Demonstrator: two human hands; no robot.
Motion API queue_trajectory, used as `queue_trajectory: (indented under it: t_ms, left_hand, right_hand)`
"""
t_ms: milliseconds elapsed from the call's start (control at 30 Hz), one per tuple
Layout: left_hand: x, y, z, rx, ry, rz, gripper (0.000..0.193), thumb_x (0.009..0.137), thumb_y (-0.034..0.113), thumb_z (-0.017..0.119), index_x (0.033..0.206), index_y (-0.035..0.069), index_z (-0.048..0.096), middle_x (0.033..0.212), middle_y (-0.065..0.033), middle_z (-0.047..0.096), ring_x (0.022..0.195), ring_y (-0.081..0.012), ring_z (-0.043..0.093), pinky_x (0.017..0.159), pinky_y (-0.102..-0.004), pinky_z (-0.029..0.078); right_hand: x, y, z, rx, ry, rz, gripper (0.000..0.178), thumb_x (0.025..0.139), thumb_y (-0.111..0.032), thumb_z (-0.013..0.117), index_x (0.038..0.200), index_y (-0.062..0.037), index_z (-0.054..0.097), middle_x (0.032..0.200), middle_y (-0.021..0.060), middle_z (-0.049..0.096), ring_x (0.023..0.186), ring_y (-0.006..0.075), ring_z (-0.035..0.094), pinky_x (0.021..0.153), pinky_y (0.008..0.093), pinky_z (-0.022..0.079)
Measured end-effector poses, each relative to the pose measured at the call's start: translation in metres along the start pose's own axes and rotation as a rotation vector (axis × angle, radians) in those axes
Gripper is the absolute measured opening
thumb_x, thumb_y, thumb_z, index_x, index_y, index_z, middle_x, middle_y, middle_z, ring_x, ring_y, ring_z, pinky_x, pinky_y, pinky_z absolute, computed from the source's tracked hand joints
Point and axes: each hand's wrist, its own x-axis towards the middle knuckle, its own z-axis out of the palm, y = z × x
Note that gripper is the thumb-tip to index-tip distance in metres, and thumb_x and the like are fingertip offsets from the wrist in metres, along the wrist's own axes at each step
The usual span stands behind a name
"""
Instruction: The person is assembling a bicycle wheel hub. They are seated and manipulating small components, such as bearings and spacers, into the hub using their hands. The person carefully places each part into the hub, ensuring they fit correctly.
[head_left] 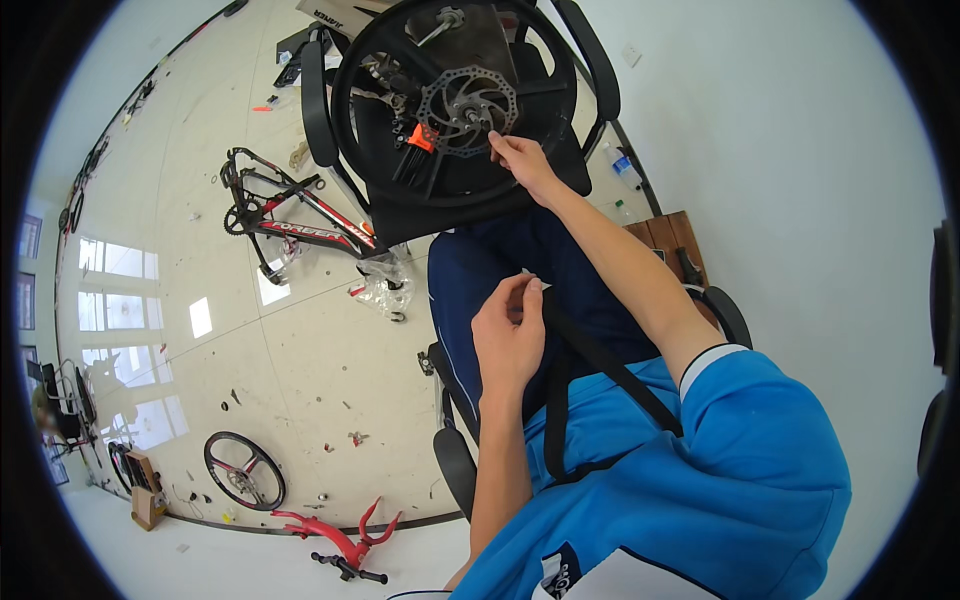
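A black bicycle wheel [560, 85] lies on the seat of a black armchair in front of me, a silver disc brake rotor [470, 85] at its hub. My right hand [520, 162] reaches to the rotor's near right side. Its fingertips are pinched together there, and whatever lies between them is too small to make out. Closer in, above my lap, my left hand [508, 335] is closed with thumb and finger around a small whitish piece [540, 284]. An orange-and-black item [423, 138] rests under the wheel, left of the rotor.
On the left floor lie a black-and-red bicycle frame [310, 228] and clear plastic wrapping [385, 290]. Farther down are a spoked wheel [275, 480], a red fork [350, 545] and scattered small parts. Water bottles [625, 168] and a wooden box [665, 238] stand at the right.
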Motion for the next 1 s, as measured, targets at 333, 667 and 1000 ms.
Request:
queue_trajectory:
  t_ms: [333,667,1000]
  left_hand:
    - [0.001,0.0,-0.003,0.014,0.012,0.006,0.028,0.096,0.023,0.06,0.108,-0.001,0.069,0.091,-0.0126,0.073,0.08,-0.0196,0.069,0.074,-0.0293,0.054]
    - [0.0,0.002,-0.002,0.007,0.005,0.007,0.028,0.096,0.023,0.06,0.107,0.0,0.069,0.092,-0.0128,0.073,0.082,-0.0203,0.069,0.075,-0.0299,0.054]
    - [0.0,0.0,-0.001,-0.001,0.003,-0.002,0.028,0.096,0.024,0.061,0.106,-0.001,0.069,0.09,-0.0096,0.072,0.082,-0.0144,0.067,0.077,-0.0257,0.052]
  right_hand:
    - [0.003,-0.005,-0.01,-0.055,0.003,0.001,0.046,0.099,-0.045,0.056,0.073,-0.0076,0.06,0.067,-0.0054,0.046,0.066,0.0052,0.039,0.063,0.0221,0.032]
    - [0.009,0.0,-0.025,-0.199,-0.029,-0.028,0.051,0.098,-0.049,0.056,0.074,-0.0045,0.063,0.065,-0.0019,0.049,0.065,0.0085,0.043,0.063,0.0261,0.036]
    - [0.007,-0.009,-0.026,-0.287,-0.081,-0.028,0.051,0.098,-0.05,0.056,0.075,-0.0049,0.062,0.065,-0.0031,0.048,0.065,0.0079,0.042,0.064,0.0254,0.036]
